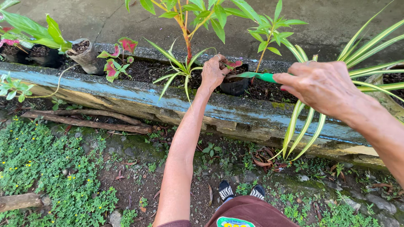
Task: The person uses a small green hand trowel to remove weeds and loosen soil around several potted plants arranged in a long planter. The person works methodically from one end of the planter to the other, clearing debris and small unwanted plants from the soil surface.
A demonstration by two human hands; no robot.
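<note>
My left hand (pixel 213 72) reaches into a long concrete planter (pixel 126 97) and grips the rim of a small black plastic pot (pixel 235 85) with a pink-and-green seedling (pixel 233 64) in it. My right hand (pixel 322 86) holds a green-handled garden tool (pixel 261 76), its tip pointing at that black pot. The tool's blade is mostly hidden behind leaves and the pot. Dark soil (pixel 145 70) fills the planter around the pot.
A striped spider plant (pixel 181 69) and a tall orange-stemmed plant (pixel 185 29) stand left of the pot. Long striped leaves (pixel 370 50) hang on the right. Pink caladiums (pixel 115 59) and grow bags (pixel 86 56) sit at left. Sticks (pixel 84 120), weeds and my sandals (pixel 242 191) lie below.
</note>
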